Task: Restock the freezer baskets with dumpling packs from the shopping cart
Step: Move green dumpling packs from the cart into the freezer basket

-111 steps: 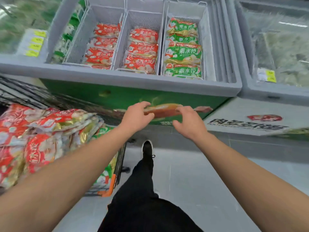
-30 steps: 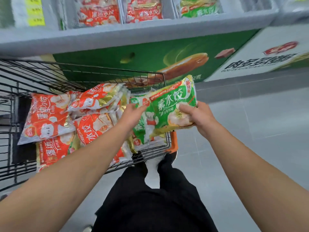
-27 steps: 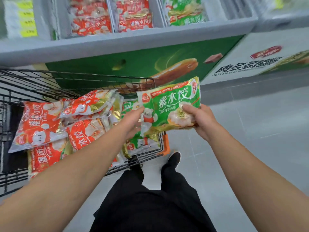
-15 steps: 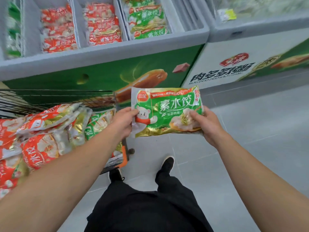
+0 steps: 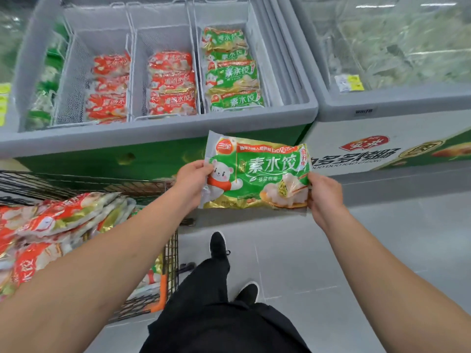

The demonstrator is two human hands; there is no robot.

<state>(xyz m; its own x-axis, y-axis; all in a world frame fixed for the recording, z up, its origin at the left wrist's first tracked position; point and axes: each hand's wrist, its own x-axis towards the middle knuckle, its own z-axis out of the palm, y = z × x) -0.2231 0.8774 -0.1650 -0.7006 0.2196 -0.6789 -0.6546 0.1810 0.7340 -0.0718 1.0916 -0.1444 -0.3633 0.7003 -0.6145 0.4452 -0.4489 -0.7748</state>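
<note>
While held, green pack, between left hand, right hand

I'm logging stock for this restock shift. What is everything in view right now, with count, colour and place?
held pack: one, green, between both hands in front of the freezer
green packs: several stacked, right basket
red packs: several each, middle and left baskets
baskets: three, grey mesh, side by side in the open freezer
freezer: one, grey rim, green front
second freezer: one, grey rim, white front, glass lid shut, at right
shopping cart: one, dark wire, lower left
cart packs: a pile, mostly red
floor: grey tiles
shoes: two, black
left hand: grip on the pack's left edge
right hand: grip on its right edge
</note>
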